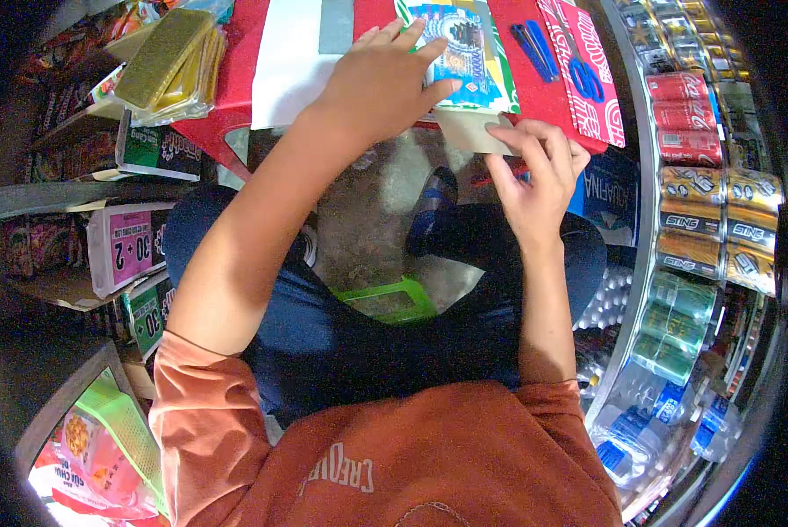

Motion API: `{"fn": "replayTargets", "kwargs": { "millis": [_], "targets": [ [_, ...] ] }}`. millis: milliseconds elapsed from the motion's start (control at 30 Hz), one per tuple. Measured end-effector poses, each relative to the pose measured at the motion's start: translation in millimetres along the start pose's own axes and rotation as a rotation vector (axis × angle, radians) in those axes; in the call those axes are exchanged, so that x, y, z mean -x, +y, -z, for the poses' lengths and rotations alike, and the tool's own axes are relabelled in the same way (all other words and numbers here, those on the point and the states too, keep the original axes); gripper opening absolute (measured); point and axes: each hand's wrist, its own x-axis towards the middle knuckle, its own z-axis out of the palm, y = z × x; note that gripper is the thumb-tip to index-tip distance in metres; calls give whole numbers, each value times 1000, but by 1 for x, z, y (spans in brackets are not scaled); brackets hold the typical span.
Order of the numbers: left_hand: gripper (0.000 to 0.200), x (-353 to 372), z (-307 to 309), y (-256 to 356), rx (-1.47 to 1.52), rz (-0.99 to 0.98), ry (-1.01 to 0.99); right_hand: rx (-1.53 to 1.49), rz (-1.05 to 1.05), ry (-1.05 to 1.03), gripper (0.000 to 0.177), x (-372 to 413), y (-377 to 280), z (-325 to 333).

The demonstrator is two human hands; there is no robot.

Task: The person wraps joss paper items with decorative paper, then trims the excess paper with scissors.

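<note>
My left hand [372,83] lies with its fingers spread across the white paper [284,75] and the edge of a blue printed packet [468,57], thumb resting on the packet. Directly below the packet a beige piece of card [468,132] juts out over the table's near edge. My right hand [539,162] pinches the right side of that card between thumb and fingers. A blue box cutter [539,51] and a dark pen-like item [524,48] lie to the right of the packet. Blue-handled scissors [584,77] rest on a red-and-white printed sheet [600,114].
The table has a red cover [236,83]. Stacked yellow-gold packs [170,66] sit at its left. Shelves of boxes stand on my left; cans [688,119] and water bottles [631,439] fill a rack on my right. A green basket [394,300] is on the floor between my legs.
</note>
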Motion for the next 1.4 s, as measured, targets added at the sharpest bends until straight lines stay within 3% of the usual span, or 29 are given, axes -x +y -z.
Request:
{"fn": "replayTargets", "kwargs": {
  "millis": [833, 933, 1233, 1333, 1400],
  "targets": [
    [60, 0, 4, 5, 2, 46, -23, -157, -54, -1, 24, -22, 2, 3],
    [65, -2, 13, 6, -4, 40, -74, -162, -47, -5, 25, -19, 5, 4],
    [90, -3, 18, 10, 22, 27, 26, -171, -53, -19, 28, -10, 5, 8],
    [81, -12, 45, 16, 151, 87, -249, -168, -61, -20, 28, -8, 5, 8],
    [87, -11, 40, 14, 117, 71, -220, -162, -52, -18, 28, -8, 6, 7]
  ]
}}
